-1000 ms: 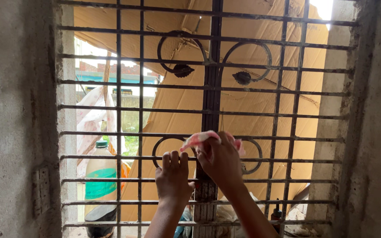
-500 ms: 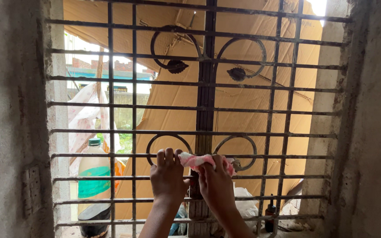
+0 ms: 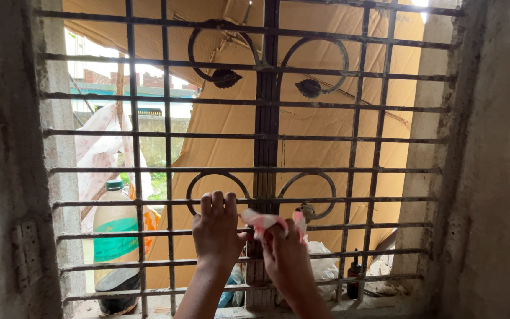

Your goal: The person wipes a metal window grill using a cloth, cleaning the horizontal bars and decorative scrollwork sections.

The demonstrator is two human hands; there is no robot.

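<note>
Left fingers: we see them hooked over a horizontal bar of the grille (image 3: 355, 142), curled closed on it, just left of the thick centre post (image 3: 265, 118).
Left hand (image 3: 216, 233): back toward us, wrist below, hanging from that bar under the lower left scroll.
Right fingers: we see them bunched tight around a pink and white rag (image 3: 264, 221), pressing it to the grille beside the centre post.
Right hand (image 3: 287, 257): just right of the left hand, nearly touching it, forearm running down out of view.
Rag: we find it low on the grille, at the post, between the two lower scrolls, its ends poking out above the knuckles.
Behind the bars: cardboard (image 3: 320, 124) fills most of the opening; a large bottle (image 3: 115, 233) with a green label stands at lower left; a small dark bottle (image 3: 354, 277) stands on the sill at lower right.
Frame: rough concrete wall (image 3: 7, 147) on both sides.
</note>
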